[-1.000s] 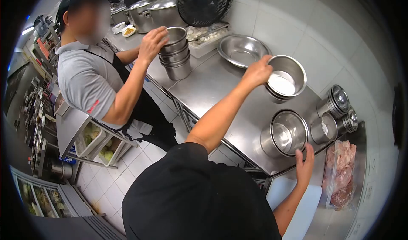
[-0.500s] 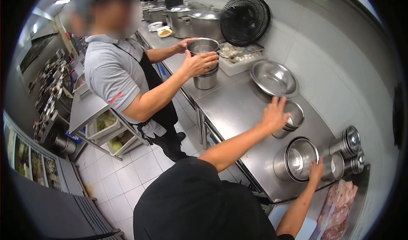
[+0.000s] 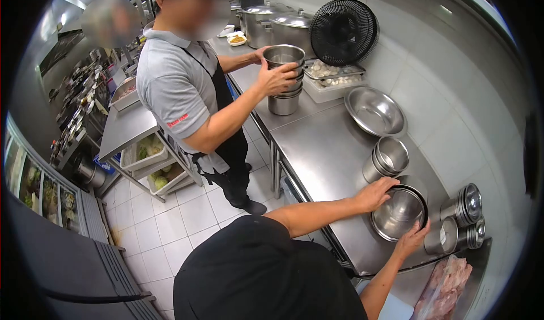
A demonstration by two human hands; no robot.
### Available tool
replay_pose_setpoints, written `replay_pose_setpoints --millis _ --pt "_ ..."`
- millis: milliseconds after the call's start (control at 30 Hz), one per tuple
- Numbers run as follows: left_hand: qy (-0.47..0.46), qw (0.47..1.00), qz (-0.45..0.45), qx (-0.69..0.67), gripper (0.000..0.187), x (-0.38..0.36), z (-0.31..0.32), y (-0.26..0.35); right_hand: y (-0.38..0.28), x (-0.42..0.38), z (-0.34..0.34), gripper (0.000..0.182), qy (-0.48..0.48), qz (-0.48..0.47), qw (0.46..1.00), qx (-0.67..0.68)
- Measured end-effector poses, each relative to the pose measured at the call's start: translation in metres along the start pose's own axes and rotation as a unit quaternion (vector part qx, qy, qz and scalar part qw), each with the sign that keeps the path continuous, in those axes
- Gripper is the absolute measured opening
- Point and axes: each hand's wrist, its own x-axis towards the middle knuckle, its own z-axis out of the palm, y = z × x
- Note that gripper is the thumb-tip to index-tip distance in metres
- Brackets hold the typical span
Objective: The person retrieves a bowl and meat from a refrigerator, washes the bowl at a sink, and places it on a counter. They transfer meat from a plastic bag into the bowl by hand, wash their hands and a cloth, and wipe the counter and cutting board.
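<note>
A wide steel pot (image 3: 395,213), nested with at least one other, is tilted on the steel counter with its mouth toward me. My left hand (image 3: 375,195) grips its far-left rim, and my right hand (image 3: 412,239) holds the near-right rim. Just beyond my left hand stand narrower nested steel pots (image 3: 374,167). To the right of my right hand is a small steel pot (image 3: 442,235), beside stacks of small steel containers (image 3: 462,202).
A co-worker in a grey shirt (image 3: 170,88) holds a stack of steel pots (image 3: 285,102) across the counter. A large steel bowl (image 3: 375,113), a white tub (image 3: 334,92) under a black fan grille (image 3: 344,32), and bagged raw meat (image 3: 445,289) lie along the wall side.
My left hand has moved from the narrower nested pots to the wide pot's rim. The wide pot now tilts more. The co-worker's hands remain on the stack.
</note>
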Motion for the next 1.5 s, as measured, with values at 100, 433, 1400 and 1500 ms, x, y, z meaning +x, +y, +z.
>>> replay_pose_setpoints --millis 100,433,1400,1500 --pt "-0.033 0.998 -0.037 -0.026 0.056 0.000 0.005 -0.007 -0.013 -0.011 -0.005 0.038 -0.038 0.039 0.996 0.063" --pt "-0.090 0.976 -0.199 0.007 0.076 -0.001 0.025 0.007 0.009 -0.017 -0.031 0.048 -0.109 0.295 0.945 0.087" --pt "-0.390 0.771 0.367 -0.345 0.090 -0.109 0.228 0.359 -0.032 -0.332 -0.421 0.035 0.543 0.395 0.695 -0.257" --pt "-0.467 0.807 0.225 -0.284 0.091 -0.098 0.243 0.303 -0.015 -0.272 -0.397 0.034 0.354 0.442 0.794 -0.219"
